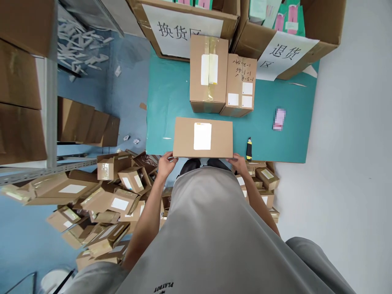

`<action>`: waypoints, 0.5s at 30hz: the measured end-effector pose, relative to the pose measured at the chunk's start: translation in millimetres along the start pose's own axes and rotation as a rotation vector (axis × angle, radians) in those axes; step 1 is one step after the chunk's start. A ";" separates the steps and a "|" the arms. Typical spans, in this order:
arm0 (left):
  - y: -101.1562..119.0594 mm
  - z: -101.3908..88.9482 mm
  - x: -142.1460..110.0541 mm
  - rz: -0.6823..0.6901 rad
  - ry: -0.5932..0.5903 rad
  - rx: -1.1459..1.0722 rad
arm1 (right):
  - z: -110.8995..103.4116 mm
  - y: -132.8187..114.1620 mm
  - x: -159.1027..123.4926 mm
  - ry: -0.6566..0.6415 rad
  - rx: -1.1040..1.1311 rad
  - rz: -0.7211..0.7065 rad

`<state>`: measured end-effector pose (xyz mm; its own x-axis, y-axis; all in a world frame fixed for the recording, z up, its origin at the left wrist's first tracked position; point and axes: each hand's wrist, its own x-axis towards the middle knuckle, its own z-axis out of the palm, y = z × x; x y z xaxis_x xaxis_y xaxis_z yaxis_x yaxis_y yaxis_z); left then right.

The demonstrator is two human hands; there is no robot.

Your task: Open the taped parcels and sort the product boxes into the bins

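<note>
A closed cardboard box [185, 136] with a white label lies lengthwise at the front edge of the green table, close to my body. My left hand [166, 165] grips it at the near left corner, with its fingers partly hidden by the edge. At the near right corner, my right hand [239, 164] holds the same box with bent fingers. Just right of the box lies a utility knife [249, 149] in black and yellow. Two upright taped cartons, a taller one [199, 49] and a smaller one marked with handwriting [234, 81], stand behind it.
Two large open cartons [183, 49] [284, 61] with paper signs stand along the table's [167, 98] back. A blurred pink item [279, 119] lies at the right. Opened boxes [113, 200] are heaped on the floor at left; shelving [50, 102] holds more cartons.
</note>
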<state>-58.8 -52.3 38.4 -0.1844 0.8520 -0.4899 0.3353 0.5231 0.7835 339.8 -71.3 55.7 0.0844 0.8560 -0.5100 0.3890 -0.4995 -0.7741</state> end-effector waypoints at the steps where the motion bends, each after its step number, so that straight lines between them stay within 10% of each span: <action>1: 6.9 -3.3 0.9 0.028 0.005 -0.004 | -4.5 -6.2 0.8 0.014 -0.006 -0.029; 7: 50.2 -20.2 6.0 0.251 0.113 -0.004 | -31.0 -50.0 6.4 0.169 -0.048 -0.181; 15: 52.4 -2.1 21.4 0.167 0.138 0.018 | -13.7 -46.3 38.9 0.263 -0.097 -0.121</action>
<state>-47.1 -6.6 69.8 -0.2493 0.9222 -0.2957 0.3884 0.3749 0.8418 337.7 -13.0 76.8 0.2621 0.9200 -0.2915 0.4956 -0.3875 -0.7773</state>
